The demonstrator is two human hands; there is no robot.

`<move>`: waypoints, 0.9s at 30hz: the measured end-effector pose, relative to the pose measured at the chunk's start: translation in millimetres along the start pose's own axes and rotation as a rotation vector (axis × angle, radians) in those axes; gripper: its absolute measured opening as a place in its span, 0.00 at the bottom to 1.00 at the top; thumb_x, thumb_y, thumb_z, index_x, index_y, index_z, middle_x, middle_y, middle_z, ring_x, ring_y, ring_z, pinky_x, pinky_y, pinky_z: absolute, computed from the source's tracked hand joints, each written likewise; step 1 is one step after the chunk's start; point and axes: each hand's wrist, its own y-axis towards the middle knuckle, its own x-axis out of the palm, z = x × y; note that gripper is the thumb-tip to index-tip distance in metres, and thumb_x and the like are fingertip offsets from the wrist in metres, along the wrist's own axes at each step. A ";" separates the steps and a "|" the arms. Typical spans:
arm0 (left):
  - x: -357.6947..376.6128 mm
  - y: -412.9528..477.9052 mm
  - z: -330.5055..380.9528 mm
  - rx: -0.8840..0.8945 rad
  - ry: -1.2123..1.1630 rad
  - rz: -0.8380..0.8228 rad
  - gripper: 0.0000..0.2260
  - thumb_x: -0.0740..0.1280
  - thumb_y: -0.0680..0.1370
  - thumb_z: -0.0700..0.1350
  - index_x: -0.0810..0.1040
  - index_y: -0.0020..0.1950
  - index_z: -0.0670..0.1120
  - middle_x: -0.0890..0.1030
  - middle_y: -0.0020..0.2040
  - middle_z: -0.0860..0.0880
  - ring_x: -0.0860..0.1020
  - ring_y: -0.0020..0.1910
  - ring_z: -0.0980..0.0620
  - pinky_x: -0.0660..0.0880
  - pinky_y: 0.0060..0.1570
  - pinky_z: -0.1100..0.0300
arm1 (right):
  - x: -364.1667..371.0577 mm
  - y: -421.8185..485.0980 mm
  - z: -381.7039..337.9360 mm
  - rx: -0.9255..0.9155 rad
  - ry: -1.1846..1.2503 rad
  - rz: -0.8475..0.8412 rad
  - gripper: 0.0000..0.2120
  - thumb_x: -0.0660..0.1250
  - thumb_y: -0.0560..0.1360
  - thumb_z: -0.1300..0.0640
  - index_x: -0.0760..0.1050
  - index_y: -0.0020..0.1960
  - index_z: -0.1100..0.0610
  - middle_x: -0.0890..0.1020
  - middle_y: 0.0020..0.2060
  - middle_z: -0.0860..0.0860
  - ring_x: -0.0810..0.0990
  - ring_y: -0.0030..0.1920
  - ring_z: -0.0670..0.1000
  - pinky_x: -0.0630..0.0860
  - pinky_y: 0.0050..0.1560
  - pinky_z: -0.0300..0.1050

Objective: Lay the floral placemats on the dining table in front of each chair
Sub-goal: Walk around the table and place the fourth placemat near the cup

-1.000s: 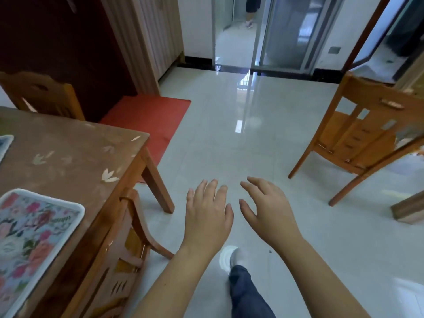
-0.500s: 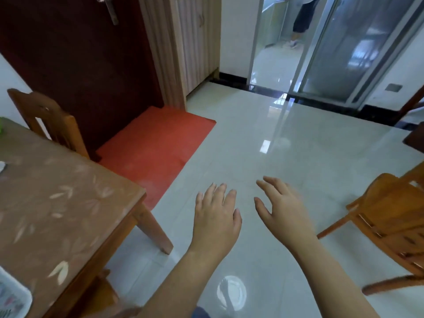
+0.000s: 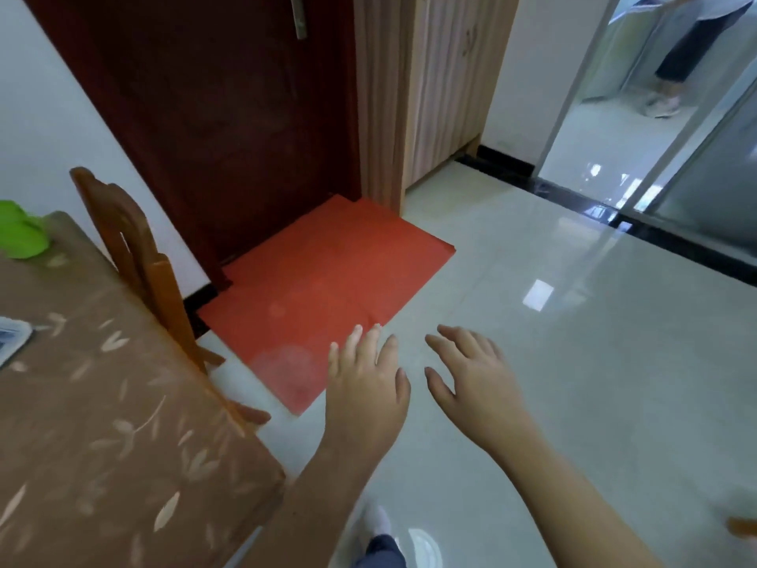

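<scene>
A pale tiled floor (image 3: 573,362) with a red mat (image 3: 327,289) lies before a dark door (image 3: 229,116). Both the left hand (image 3: 366,397) and right hand (image 3: 477,387) hover empty, fingers loosely spread. A placemat (image 3: 10,340) corner shows at the table's (image 3: 114,424) left edge, near a chair (image 3: 139,260).

I see one placemat (image 3: 10,336), just a sliver at the left edge of view, cut off by the frame. White rounded border, bluish-grey print inside, pattern too blurred to call. It lies flat on the tabletop (image 3: 123,424), which is brown with pale leaf marks, well back from the near corner. A wooden chair (image 3: 135,256) stands tucked against the tabletop's far edge, upright.
</scene>
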 end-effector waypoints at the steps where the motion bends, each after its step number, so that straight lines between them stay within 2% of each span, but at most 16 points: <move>1: 1.1 18.5 -9.3 -0.020 -0.006 0.018 0.18 0.74 0.65 0.40 0.79 0.54 0.41 0.80 0.56 0.40 0.76 0.58 0.39 0.70 0.55 0.35 | 3.2 22.7 -1.0 -0.025 -0.003 -0.002 0.16 0.70 0.69 0.59 0.76 0.56 0.61 0.80 0.55 0.58 0.78 0.56 0.59 0.73 0.57 0.57; 7: 10.1 105.6 -46.0 -0.110 -0.001 0.074 0.16 0.68 0.69 0.41 0.77 0.57 0.40 0.79 0.58 0.39 0.74 0.60 0.38 0.67 0.58 0.35 | 23.8 131.1 -1.1 -0.112 0.047 -0.016 0.17 0.69 0.70 0.59 0.75 0.58 0.60 0.79 0.58 0.57 0.75 0.59 0.59 0.71 0.60 0.57; 11: 23.8 151.7 -67.9 -0.175 0.036 0.084 0.17 0.71 0.69 0.40 0.77 0.57 0.41 0.79 0.58 0.40 0.74 0.60 0.39 0.68 0.58 0.36 | 40.9 191.8 7.8 -0.176 0.075 -0.060 0.17 0.70 0.70 0.59 0.75 0.58 0.59 0.78 0.58 0.56 0.75 0.60 0.59 0.71 0.60 0.60; 16: 39.3 220.7 -87.9 -0.298 0.075 0.136 0.16 0.64 0.73 0.43 0.75 0.59 0.42 0.77 0.61 0.40 0.72 0.63 0.39 0.66 0.61 0.37 | 58.6 279.5 22.9 -0.283 0.105 -0.088 0.18 0.69 0.70 0.59 0.75 0.59 0.59 0.78 0.59 0.56 0.74 0.62 0.58 0.69 0.62 0.61; 22: 35.7 300.1 -103.2 -0.447 0.118 0.203 0.18 0.69 0.71 0.42 0.75 0.60 0.40 0.76 0.61 0.39 0.71 0.63 0.38 0.65 0.62 0.37 | 66.3 384.2 22.5 -0.460 0.170 -0.160 0.19 0.67 0.72 0.56 0.72 0.63 0.57 0.75 0.63 0.54 0.69 0.66 0.56 0.63 0.66 0.60; 27: 23.2 318.5 -141.7 -0.666 0.187 0.215 0.20 0.69 0.71 0.42 0.73 0.62 0.41 0.74 0.64 0.40 0.68 0.66 0.38 0.63 0.64 0.40 | 89.3 439.1 -11.6 -0.638 0.234 -0.231 0.19 0.64 0.74 0.53 0.71 0.64 0.55 0.73 0.65 0.53 0.67 0.68 0.55 0.60 0.67 0.58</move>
